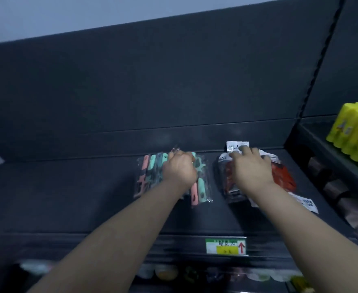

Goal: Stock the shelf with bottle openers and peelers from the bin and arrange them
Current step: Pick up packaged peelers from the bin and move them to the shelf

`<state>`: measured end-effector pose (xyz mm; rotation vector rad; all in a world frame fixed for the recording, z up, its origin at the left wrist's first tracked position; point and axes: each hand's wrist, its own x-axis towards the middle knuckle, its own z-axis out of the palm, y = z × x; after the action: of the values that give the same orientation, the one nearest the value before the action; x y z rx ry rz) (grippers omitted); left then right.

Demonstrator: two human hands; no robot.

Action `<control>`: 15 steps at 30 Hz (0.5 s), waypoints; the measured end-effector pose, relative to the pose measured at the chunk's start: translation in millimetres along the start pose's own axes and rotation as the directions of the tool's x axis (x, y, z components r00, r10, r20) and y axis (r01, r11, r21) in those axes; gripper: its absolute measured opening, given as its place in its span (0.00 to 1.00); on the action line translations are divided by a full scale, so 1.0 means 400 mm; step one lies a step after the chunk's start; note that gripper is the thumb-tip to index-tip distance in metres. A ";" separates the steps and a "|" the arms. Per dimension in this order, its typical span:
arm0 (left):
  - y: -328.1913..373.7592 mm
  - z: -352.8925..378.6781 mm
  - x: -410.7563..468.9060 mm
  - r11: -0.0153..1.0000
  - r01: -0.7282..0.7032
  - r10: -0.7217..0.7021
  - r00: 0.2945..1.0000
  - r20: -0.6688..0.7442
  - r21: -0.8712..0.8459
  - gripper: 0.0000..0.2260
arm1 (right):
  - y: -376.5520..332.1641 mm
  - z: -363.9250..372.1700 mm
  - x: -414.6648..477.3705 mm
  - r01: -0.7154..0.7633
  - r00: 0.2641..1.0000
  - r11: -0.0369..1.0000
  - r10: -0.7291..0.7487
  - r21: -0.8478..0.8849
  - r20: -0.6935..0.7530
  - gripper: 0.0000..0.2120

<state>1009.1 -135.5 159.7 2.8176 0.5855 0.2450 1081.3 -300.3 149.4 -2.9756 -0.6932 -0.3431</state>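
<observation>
On the dark shelf [68,187] lies a pile of clear packs with pink, teal and dark bottle openers [150,176]. My left hand [180,168] rests on top of that pile, its fingers bent over the far packs. To the right sits a pile of packs with red peelers [283,174] and white header cards. My right hand [249,166] lies on this pile, its fingers reaching to the far white card [236,145]. Both hands hide much of their piles.
A green and white price tag [225,246] is fixed to the shelf's front edge. Yellow bottles [355,136] stand on the neighbouring shelf at the right, brown packs [338,191] below them. The shelf below holds several blurred items.
</observation>
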 end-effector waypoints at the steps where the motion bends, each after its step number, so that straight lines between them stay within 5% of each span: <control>1: -0.015 -0.005 -0.017 0.998 0.038 -0.038 0.999 -0.015 0.050 0.15 | -0.024 -0.005 -0.002 0.062 0.998 0.998 -0.062 0.001 -0.013 0.18; 9: -0.224 -0.060 -0.271 0.914 0.349 -0.331 0.936 -0.117 0.205 0.15 | -0.291 -0.019 -0.102 0.478 0.877 0.871 -0.479 0.117 -0.017 0.17; 15: -0.420 -0.141 -0.567 0.783 0.607 -0.581 0.792 -0.186 0.136 0.15 | -0.552 -0.018 -0.294 0.730 0.676 0.654 -0.735 0.198 -0.061 0.14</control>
<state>730.2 -67.6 141.3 2.6174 1.5650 0.2604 879.2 -153.6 132.4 -2.3494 -1.8102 -0.2382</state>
